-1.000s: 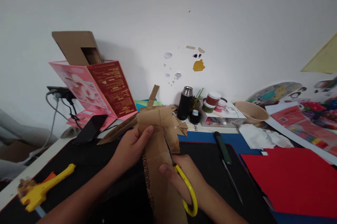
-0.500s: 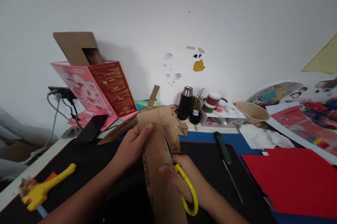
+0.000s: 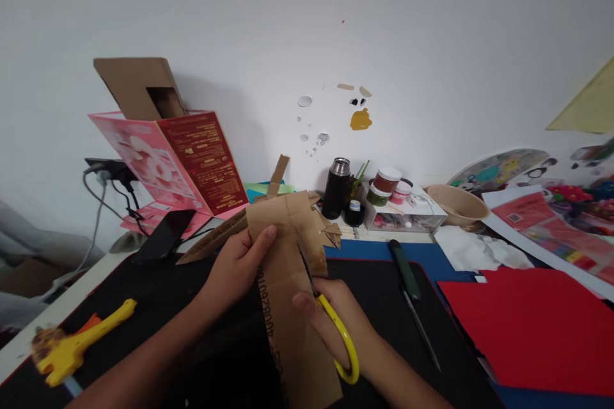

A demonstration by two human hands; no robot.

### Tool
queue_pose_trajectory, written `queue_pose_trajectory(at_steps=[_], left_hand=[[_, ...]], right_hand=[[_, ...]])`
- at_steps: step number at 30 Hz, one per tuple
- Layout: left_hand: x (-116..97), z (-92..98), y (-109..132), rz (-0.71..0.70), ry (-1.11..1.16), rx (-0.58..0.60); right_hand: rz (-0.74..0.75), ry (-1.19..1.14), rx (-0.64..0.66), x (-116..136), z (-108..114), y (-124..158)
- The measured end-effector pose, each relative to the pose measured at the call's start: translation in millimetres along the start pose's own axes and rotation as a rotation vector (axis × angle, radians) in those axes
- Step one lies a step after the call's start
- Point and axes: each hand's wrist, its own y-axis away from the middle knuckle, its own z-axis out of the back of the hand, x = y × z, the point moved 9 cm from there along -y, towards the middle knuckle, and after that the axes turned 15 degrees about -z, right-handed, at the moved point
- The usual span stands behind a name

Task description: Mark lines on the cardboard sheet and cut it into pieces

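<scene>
My left hand point(image 3: 237, 265) grips the left edge of a brown cardboard piece point(image 3: 288, 281), thumb pressed on its front. The cardboard stands tilted up from the black mat point(image 3: 158, 294), with printed digits along it and ragged cut flaps at its top right. My right hand point(image 3: 336, 319) is closed in the handles of yellow scissors point(image 3: 343, 345). Their dark blades point(image 3: 307, 265) reach up into the cardboard near its right side.
A yellow glue gun point(image 3: 71, 345) lies at the left. A dark-handled tool point(image 3: 412, 287) lies right of my hands, beside a red paper sheet point(image 3: 537, 326). A pink box point(image 3: 177, 162), phone point(image 3: 165, 235), black flask point(image 3: 336, 188), paint jars point(image 3: 386, 185) and bowl point(image 3: 455, 203) line the wall.
The scissor blades have advanced a little further up into the cardboard, and my right hand has crept upward with them. My left hand keeps its hold.
</scene>
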Motion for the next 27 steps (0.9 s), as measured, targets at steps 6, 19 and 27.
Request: queue_pose_trajectory(at_steps=[6,19,27], left_hand=[[3.2,-8.1,4.5,0.051,0.158,-0.007],[2.2,-8.3,3.8,0.057,0.145,-0.013],[2.6,-6.8,4.0,0.034,0.133,-0.014]], right_hand=[[0.005,-0.057,0.064,5.4,-4.7,2.4],[0.036,-0.059,0.060,6.2,-3.9,1.7],[0.040,0.031,-0.003,2.0,-3.4,0.5]])
